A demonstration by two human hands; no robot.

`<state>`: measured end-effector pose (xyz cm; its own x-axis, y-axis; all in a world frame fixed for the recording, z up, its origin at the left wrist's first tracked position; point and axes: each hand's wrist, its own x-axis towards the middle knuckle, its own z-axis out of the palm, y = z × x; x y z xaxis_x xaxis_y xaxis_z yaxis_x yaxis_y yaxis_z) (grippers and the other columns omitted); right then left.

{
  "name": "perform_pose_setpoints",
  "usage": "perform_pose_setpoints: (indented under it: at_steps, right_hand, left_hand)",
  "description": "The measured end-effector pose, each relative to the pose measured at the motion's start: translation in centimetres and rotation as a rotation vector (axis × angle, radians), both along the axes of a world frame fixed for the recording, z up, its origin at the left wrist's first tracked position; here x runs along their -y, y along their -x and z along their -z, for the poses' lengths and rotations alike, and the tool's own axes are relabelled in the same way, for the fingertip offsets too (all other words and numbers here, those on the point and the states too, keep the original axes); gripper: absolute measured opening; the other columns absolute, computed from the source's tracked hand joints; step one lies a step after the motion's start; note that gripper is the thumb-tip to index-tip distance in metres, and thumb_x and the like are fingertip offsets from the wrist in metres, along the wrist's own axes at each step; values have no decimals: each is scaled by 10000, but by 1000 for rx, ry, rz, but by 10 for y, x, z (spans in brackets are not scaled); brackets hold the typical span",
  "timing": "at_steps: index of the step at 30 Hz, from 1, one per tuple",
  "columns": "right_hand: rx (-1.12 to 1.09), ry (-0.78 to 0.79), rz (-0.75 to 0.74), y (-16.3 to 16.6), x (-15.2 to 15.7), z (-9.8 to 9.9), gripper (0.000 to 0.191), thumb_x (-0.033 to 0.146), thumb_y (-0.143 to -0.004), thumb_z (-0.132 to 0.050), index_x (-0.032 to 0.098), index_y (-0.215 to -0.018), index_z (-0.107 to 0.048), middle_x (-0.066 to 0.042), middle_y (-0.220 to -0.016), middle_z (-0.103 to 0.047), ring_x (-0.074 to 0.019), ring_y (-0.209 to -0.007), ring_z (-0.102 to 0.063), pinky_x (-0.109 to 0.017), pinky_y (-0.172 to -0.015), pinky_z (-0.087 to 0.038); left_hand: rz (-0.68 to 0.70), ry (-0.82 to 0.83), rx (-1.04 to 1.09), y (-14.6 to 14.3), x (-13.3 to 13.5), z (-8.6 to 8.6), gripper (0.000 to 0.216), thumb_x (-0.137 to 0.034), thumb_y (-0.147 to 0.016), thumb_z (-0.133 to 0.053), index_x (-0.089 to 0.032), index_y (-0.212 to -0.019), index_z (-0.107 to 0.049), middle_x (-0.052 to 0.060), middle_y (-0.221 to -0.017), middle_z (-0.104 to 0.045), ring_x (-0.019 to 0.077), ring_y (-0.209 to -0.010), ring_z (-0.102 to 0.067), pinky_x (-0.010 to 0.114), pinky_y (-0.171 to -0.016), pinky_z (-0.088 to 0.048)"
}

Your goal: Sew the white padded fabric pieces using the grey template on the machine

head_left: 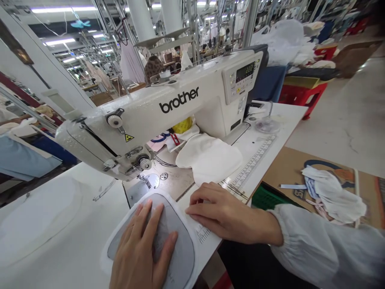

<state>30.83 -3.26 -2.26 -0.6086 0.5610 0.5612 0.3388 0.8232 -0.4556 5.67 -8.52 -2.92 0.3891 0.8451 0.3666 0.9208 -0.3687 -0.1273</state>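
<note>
Pressure should prob stay even: L hand [141, 251] flat, open on grey template [183, 249], R hand [219, 212] open, pressing white fabric [192, 228] edge.

Count log, single frame.
- Hands: 2. left hand [141, 249] at 7 o'clock, right hand [219, 212] at 5 o'clock.
- Grey panel [180, 245]: 1, at 6 o'clock.
- Sewing machine [180, 104]: 1, centre toward 10 o'clock.
- Display [245, 72] on machine: 1.
- Yellow warning sticker [129, 137]: 1.
- White cloth heaps: 2. table heap [210, 158] near centre, cardboard heap [331, 196] at 4 o'clock.
- Printed ruler [255, 160]: 1.
- Green crate [267, 196]: 1, at 4 o'clock.
- Red stools [300, 94]: 2, at 2 o'clock.
- White columns [141, 18]: 2, at 12 o'clock.
</note>
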Motion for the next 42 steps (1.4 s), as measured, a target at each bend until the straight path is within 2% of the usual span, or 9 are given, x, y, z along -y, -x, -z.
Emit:
perform_pose_setpoints:
  at_steps: [5, 10, 14, 17, 21, 28, 33, 38, 42]
  right_hand:
    - [28, -65, -134, -5, 1, -6, 170, 198, -978, -516, 147, -1051, -660, -78, -988, -650, -166, -880, -543, -308, -832, -435]
    - [142, -215, -280, -5, 2, -6, 172, 276, -967, -575, 148, -1050, -654, -46, -994, -658, -145, -793, -514, -301, -724, -402]
    - [144, -294, -325, -4, 4, -3, 163, 279, -947, -615, 131, -993, -668, -21, -944, -667, -132, -726, -495, -301, -659, -382]
    - [106, -324, -346, -3, 8, -1, 164, 276, -937, -630, 123, -970, -680, -9, -896, -676, -128, -716, -517, -303, -624, -378]
    - [72, -380, -360, -4, 11, 0, 182, 255, -948, -618, 98, -991, -697, -18, -911, -702, -142, -820, -590, -301, -630, -398]
    - [32, -437, -316, -4, 11, 2, 152, 224, -939, -615, 120, -942, -726, -8, -921, -721, -133, -837, -611, -297, -652, -414]
    - [12, -467, -324, -4, 10, 5, 166, 233, -915, -647, 105, -975, -734, -5, -849, -707, -129, -779, -616, -298, -620, -416]
    - [-20, -510, -333, -3, 10, 6, 144, 204, -914, -625, 129, -898, -747, -13, -909, -722, -132, -834, -626, -287, -615, -429]
    - [7, -484, -330, 0, 12, 4, 175, 200, -943, -584, 125, -899, -736, -10, -872, -718, -129, -795, -619, -292, -602, -422]
  left_hand:
    - [7, 24, 10, -1, 0, 0, 631, -492, -896, -515, -231, -1451, -366, 142, -1491, -455, 345, -1319, -497, 539, -931, -551]
    - [-7, 77, 37, 1, 3, 0, 656, -497, -893, -515, -230, -1468, -349, 121, -1539, -392, 341, -1371, -433, 553, -987, -512]
    - [-9, 76, 66, -2, 4, -2, 634, -486, -900, -503, -216, -1457, -368, 127, -1524, -420, 348, -1376, -425, 579, -980, -508]
    - [-3, 72, 84, -4, 4, -3, 626, -481, -906, -491, -206, -1455, -369, 141, -1506, -444, 353, -1379, -419, 594, -968, -510]
    - [-24, 97, 109, -3, 3, -3, 615, -471, -912, -485, -229, -1462, -355, 130, -1519, -427, 341, -1393, -403, 597, -986, -494]
    - [-77, 259, 253, 8, 7, -7, 570, -427, -950, -425, -379, -1493, -257, 25, -1572, -351, 269, -1424, -365, 571, -1050, -440]
    - [-163, 306, 429, 3, 10, -14, 483, -434, -973, -373, -464, -1450, -303, -43, -1566, -360, 231, -1426, -363, 567, -1092, -388]
    - [-100, 273, 380, 4, 10, -15, 507, -422, -959, -409, -438, -1456, -312, -19, -1568, -360, 249, -1414, -384, 554, -1069, -421]
    - [-29, 235, 286, 4, 9, -14, 629, -476, -901, -501, -355, -1482, -293, 52, -1588, -314, 318, -1409, -381, 577, -1027, -462]
